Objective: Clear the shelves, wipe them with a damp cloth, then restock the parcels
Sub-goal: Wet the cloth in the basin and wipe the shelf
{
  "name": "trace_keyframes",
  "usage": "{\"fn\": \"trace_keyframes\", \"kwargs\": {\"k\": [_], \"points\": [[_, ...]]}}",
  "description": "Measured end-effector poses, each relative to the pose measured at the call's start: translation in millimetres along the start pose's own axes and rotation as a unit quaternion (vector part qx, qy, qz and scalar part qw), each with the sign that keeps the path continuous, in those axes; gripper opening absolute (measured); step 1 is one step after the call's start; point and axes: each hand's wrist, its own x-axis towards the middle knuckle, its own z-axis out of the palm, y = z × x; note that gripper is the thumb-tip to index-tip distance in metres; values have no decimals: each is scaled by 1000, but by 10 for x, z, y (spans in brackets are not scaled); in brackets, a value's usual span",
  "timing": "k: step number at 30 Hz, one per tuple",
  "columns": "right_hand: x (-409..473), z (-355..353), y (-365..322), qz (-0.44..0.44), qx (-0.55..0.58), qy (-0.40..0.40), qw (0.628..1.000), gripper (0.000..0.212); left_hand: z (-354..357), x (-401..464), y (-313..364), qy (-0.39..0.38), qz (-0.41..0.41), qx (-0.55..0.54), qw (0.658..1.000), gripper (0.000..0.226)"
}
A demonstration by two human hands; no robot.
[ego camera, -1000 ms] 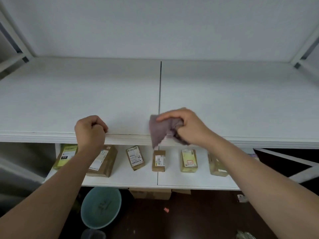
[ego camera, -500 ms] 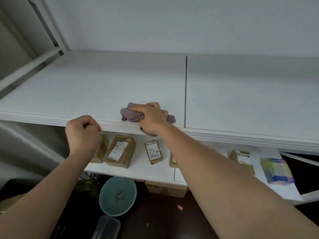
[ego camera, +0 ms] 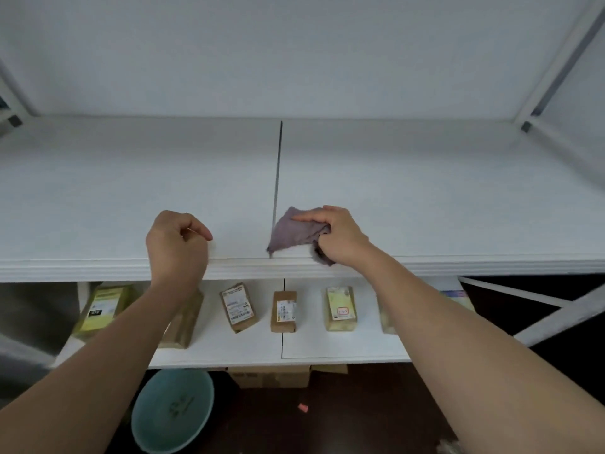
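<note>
While the right hand [ego camera: 340,235] presses a crumpled mauve cloth [ego camera: 294,232] onto the near edge of the upper shelf [ego camera: 425,191], the left hand [ego camera: 175,244] rests beside it as a loose, empty fist, knuckles at the shelf's front lip. The two hands are apart, with the dark seam [ego camera: 277,178] between the shelf's two white boards running from far to near between them. The right fingers are clamped on the cloth, index finger stretched across its top; the cloth lies just right of the seam, and a bunched end hangs over the front lip under the palm. The upper shelf carries nothing but the cloth. Below it, nearer the viewer, the lower shelf [ego camera: 314,345] holds a row of parcels. From left to right: a yellow-green parcel [ego camera: 98,311] at the far left, a brown one [ego camera: 183,322] mostly hidden behind the left forearm, a brown parcel with a white label [ego camera: 238,308] lying at a tilt, a small brown box [ego camera: 283,311], a pale yellow packet [ego camera: 340,309], and another pale packet [ego camera: 388,319] partly hidden by the right forearm. On the dark floor under the shelves sit a teal basin [ego camera: 173,411] at the left and a cardboard box [ego camera: 271,376] tucked beneath the lower shelf. A plain white wall [ego camera: 294,54] rises behind the unit.
</note>
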Motion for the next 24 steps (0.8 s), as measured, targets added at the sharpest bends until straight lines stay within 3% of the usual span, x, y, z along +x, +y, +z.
{"fn": "trace_keyframes", "kwargs": {"k": [3, 6, 9, 11, 13, 16, 19, 22, 24], "points": [[9, -550, 359, 85, -158, 69, 981, 65, 249, -8, 144, -19, 29, -3, 999, 37], [-71, -1111, 702, 188, -268, 125, 937, 67, 502, 10, 249, -35, 41, -3, 999, 37], [-5, -1545, 988, 255, -307, 186, 898, 49, 754, 23, 371, -41, 44, -8, 998, 39], [187, -1605, 1022, 269, -285, 197, 899, 39, 906, 29, 459, -47, 36, -8, 998, 37], [415, -1445, 966, 217, -269, 177, 922, 36, 1038, 36, 558, -53, 35, -13, 998, 38], [558, -1060, 820, 63, -223, 101, 967, 57, 1245, 30, 707, -65, 48, -22, 996, 41], [475, -995, 875, -36, -167, 45, 984, 64, 1485, -22, 871, -84, 55, -29, 995, 41], [330, -1328, 1068, -57, -104, 18, 993, 65, 1737, -92, 1046, -107, 71, -32, 991, 39], [198, -1676, 1249, -19, -119, 65, 991, 64, 1887, -127, 1156, -125, 84, -36, 988, 40]]}}
